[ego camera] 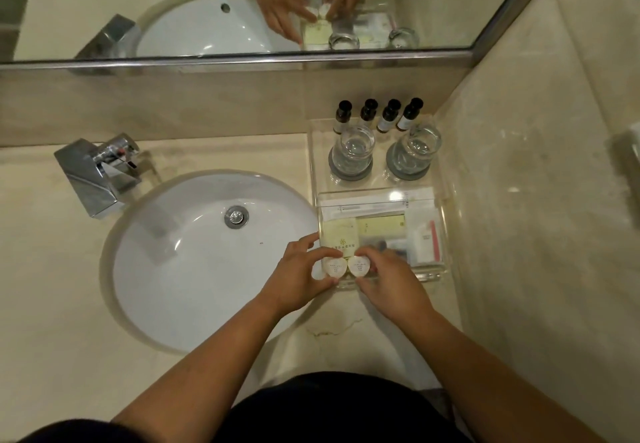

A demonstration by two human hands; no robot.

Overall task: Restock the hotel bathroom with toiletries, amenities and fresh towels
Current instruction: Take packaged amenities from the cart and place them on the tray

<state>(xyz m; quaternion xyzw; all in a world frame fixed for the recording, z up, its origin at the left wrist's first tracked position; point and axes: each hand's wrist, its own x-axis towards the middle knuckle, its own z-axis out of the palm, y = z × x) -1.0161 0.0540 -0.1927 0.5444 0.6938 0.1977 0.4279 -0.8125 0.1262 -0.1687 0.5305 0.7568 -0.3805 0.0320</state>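
The left hand [298,280] is pinching one small round white packet [334,267] and the right hand [391,283] is pinching a second packet [359,266], setting them side by side at the near edge of the clear tray [441,197]. Farther back on the tray, four small bottles [377,115], two glasses [382,152] and flat sachets [381,226] are already sitting in place, so the toiletries are looking nearly finished. No towels are showing anywhere, so I am judging that part is remaining.

Sink [180,269] left of tray [313,165]; faucet [100,176] behind sink at left; in tray: four bottles [377,115] at back, two glasses [381,152] before them, packets [381,228] nearer, two round soaps [346,266] at front edge; mirror [138,10] behind all
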